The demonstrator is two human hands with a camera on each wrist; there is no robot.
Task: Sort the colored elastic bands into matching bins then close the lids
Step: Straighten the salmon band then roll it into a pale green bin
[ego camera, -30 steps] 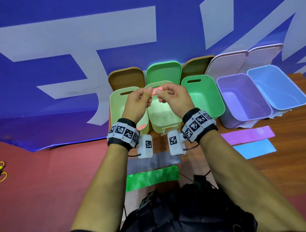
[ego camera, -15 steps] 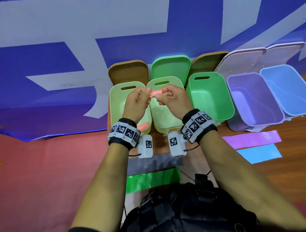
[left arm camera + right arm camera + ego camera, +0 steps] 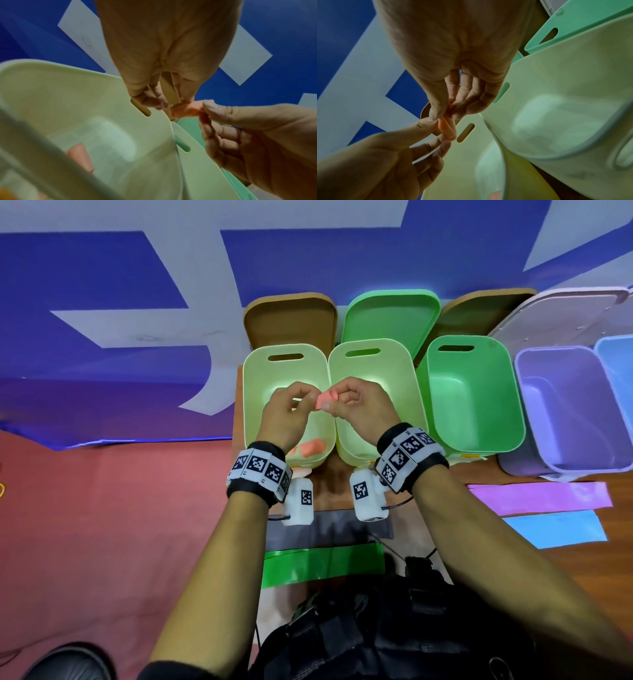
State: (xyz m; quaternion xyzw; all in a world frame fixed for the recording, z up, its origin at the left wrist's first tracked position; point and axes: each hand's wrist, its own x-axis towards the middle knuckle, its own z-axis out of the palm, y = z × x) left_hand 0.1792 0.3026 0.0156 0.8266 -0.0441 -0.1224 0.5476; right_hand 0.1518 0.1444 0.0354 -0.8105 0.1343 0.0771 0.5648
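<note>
A small folded orange band [image 3: 325, 399] is pinched between both hands above the two pale green bins. My left hand [image 3: 297, 405] holds its left end over the leftmost pale green bin [image 3: 253, 392]; my right hand [image 3: 346, 402] pinches its right end over the second pale green bin [image 3: 407, 392]. The same orange band [image 3: 186, 110] [image 3: 447, 128] shows folded between the fingertips in both wrist views. Another orange band [image 3: 310, 447] [image 3: 80, 157] lies inside the leftmost bin. On the table lie a green band [image 3: 322, 565], grey band [image 3: 329, 530], purple band [image 3: 537, 497] and blue band [image 3: 555, 529].
To the right stand a darker green bin [image 3: 513, 419], a purple bin [image 3: 534, 446] and a blue bin [image 3: 616, 350], all without lids on. Brown, green and pale lids [image 3: 291, 320] lean behind the bins against a blue and white banner. Red floor lies left of the table.
Both hands have brought the orange band lower and nearer, over the two pale green bins, and it looks folded smaller. The head view has tilted down.
</note>
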